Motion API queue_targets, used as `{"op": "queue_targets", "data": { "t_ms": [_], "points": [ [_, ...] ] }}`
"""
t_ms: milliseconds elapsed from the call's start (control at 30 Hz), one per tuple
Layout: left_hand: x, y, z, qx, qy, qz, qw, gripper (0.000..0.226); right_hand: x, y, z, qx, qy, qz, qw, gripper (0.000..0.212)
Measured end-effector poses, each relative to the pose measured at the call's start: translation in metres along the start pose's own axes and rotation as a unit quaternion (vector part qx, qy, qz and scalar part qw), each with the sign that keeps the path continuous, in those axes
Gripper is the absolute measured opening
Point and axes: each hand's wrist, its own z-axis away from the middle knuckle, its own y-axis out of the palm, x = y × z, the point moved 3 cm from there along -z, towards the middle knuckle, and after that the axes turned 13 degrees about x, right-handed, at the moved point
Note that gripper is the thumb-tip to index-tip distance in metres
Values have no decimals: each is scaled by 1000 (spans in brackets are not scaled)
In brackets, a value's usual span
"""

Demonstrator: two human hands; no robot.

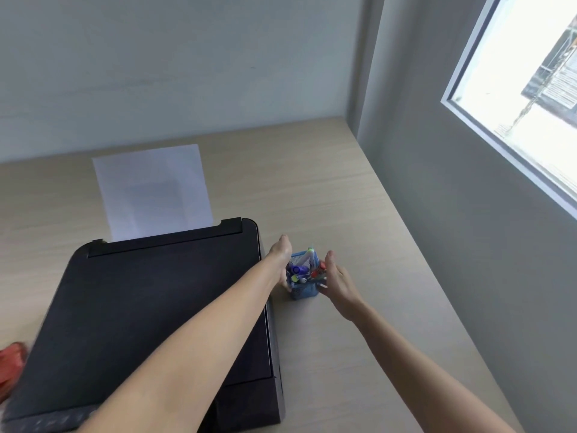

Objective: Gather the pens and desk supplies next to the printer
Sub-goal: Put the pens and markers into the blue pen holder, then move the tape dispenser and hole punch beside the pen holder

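A small blue mesh pen holder (304,292) stands on the light wooden desk (327,195), just right of the black printer (150,307). Several pens and markers (301,271) stick out of its top, purple, red and white-green among them. My left hand (281,257) presses against the holder's left side, fingers stretched along it. My right hand (335,281) cups the holder's right side, thumb up beside the pens. Both palms flank the holder; blur hides how firmly they grip.
A white sheet of paper (153,189) stands up from the printer's rear feed. Something red (12,364) lies at the left edge. A grey wall (452,245) with a window (530,104) runs along the desk's right side.
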Motion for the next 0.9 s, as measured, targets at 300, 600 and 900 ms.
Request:
{"op": "queue_targets", "data": {
  "t_ms": [300,600,900],
  "points": [
    [-9,-33,75,44,163,-30,985,69,105,28,92,-97,-171,142,970,64],
    [45,-175,194,22,277,50,959,56,145,158,100,49,-226,247,941,91],
    [252,-397,250,-207,236,175,933,29,100,413,105,247,-170,303,905,61]
  ]
}}
